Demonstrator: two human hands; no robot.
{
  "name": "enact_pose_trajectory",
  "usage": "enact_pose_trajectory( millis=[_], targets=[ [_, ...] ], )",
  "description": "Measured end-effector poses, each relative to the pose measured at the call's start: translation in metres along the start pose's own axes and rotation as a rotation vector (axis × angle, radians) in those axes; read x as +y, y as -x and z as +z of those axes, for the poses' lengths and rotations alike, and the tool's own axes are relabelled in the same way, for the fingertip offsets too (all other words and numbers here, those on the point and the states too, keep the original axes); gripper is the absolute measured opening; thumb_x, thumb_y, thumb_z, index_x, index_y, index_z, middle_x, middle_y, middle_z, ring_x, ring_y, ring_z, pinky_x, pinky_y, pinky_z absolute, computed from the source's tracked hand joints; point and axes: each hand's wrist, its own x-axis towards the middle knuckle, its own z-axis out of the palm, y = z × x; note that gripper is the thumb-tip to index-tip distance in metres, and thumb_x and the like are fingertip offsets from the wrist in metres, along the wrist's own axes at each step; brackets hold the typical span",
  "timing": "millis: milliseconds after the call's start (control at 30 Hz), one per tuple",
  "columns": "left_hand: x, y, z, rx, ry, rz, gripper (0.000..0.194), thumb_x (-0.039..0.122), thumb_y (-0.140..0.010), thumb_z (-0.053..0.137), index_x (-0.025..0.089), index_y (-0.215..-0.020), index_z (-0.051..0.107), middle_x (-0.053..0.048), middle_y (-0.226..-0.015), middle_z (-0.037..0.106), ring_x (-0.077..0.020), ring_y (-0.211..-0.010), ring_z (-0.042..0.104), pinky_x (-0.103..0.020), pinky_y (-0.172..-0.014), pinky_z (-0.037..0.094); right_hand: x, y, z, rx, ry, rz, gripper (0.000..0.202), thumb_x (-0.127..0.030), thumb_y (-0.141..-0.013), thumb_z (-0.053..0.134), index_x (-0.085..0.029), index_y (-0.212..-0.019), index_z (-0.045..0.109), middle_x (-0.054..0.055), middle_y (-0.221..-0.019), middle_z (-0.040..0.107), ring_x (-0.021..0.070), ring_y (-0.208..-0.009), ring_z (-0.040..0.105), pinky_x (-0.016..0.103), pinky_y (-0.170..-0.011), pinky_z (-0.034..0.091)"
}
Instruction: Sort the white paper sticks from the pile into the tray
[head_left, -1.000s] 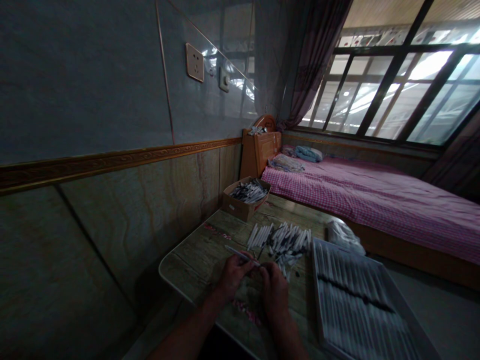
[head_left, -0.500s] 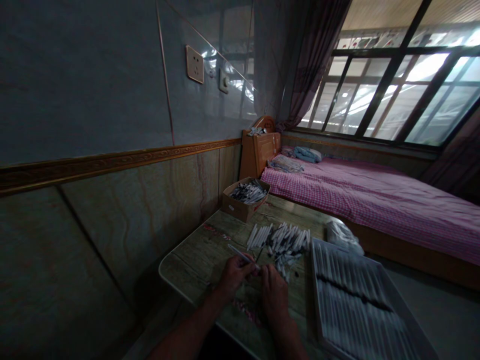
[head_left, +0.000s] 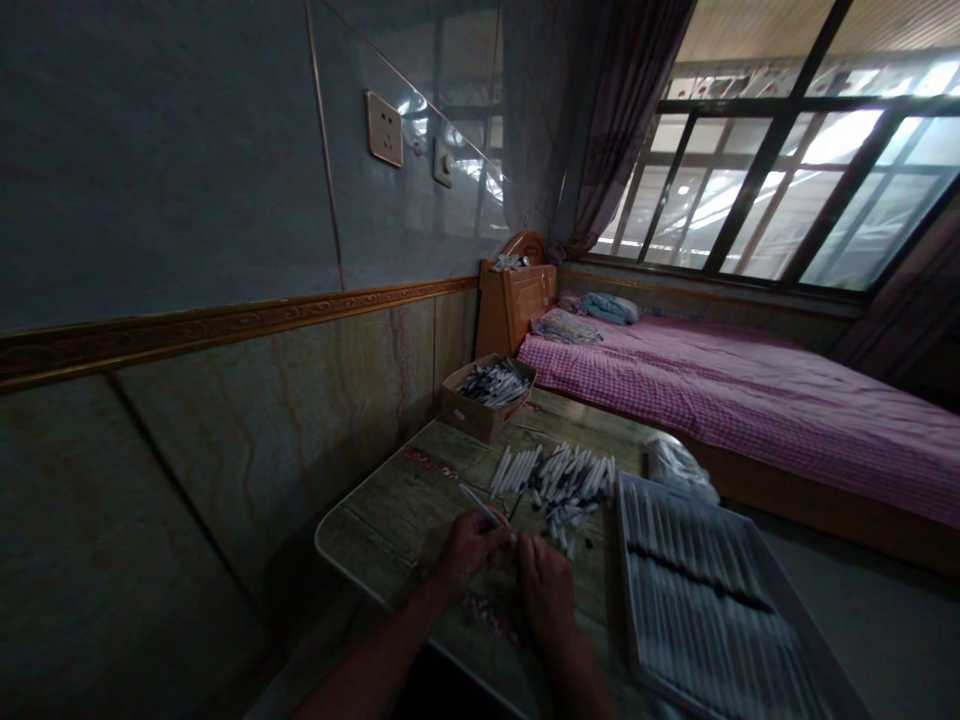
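My left hand [head_left: 466, 548] is closed around a slim whitish pen [head_left: 478, 503], whose far end points up and to the left. Against the pen's near end, the fingers of my right hand [head_left: 545, 575] are pinched together; their tips are partly hidden and the detail there is too dark to make out. Just beyond my hands lies a loose heap of white pen-like sticks with dark ends [head_left: 574, 480]. Beside the heap, a short row of similar white sticks [head_left: 515, 470] lies side by side on the wooden-patterned table [head_left: 375, 530].
To the right, a shallow tray [head_left: 630, 600] holds many pale sticks in two rows. A clear plastic bag [head_left: 679, 468] rests behind it. At the table's far corner stands a cardboard box [head_left: 469, 415] full of pens. The bed [head_left: 720, 400] adjoins the table's far side; a tiled wall is left.
The view has shifted slightly. Both hands stay together at the pen in nearly the same pose, with only small finger movement.
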Motion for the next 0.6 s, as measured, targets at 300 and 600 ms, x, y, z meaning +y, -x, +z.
enact_pose_trajectory(
  millis=[300,600],
  targets=[
    [0.000,-0.001,-0.001,-0.015,-0.070,0.060,0.029,0.036,-0.055,0.079,0.014,-0.070,0.067,0.001,-0.060,0.060,-0.0102,-0.051,0.051,-0.020,-0.047,0.037,-0.015,-0.012,-0.038,0.005,-0.503,0.311,0.030,-0.043,-0.089,0.046,-0.022,-0.067,0.052,-0.003,-0.063,0.055,0.0134,-0.061,0.051,0.023,-0.058,0.034],
    [-0.007,0.007,0.015,-0.050,-0.399,0.113,0.014,0.023,-0.063,0.071,0.017,-0.076,0.068,-0.003,-0.074,0.069,-0.0187,-0.073,0.064,-0.028,-0.069,0.048,0.015,0.001,-0.066,0.374,-0.899,0.697,0.041,-0.059,-0.084,0.049,-0.022,-0.067,0.049,-0.008,-0.054,0.041,0.0095,-0.047,0.035,0.021,-0.043,0.028]
  ],
)
